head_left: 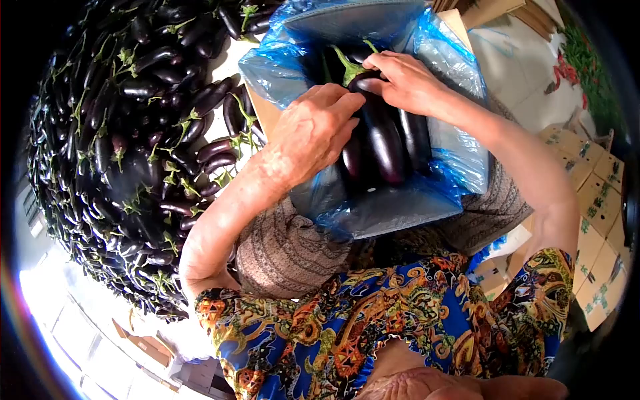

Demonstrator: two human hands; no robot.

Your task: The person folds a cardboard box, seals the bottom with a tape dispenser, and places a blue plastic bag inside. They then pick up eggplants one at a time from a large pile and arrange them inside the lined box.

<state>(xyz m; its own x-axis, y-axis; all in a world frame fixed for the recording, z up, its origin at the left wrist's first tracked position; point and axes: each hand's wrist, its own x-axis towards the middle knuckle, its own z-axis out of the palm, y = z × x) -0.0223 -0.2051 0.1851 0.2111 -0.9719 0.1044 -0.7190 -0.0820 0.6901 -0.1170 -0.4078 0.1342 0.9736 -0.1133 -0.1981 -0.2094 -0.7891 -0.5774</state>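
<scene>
A cardboard box lined with a blue plastic bag [393, 213] stands between my knees, with several long, dark, glossy eggplants inside. My right hand [400, 81] bends over the upper end of one eggplant [381, 143], its thumb and fingers closed just beside the green stem cap [350, 67]. From the other side, my left hand [319, 127] has its fingers curled against the same eggplant's upper part; its fingertips are partly hidden. Another eggplant [416, 137] lies along the right of the box, and one [352, 160] shows under my left hand.
A large heap of eggplants [133, 153] covers the floor on the left, with loose ones [217, 157] close to the box. Stacked printed cartons [593, 213] stand at the right. Red and green peppers [580, 67] lie at the upper right. Flattened cardboard [497, 12] is at the top.
</scene>
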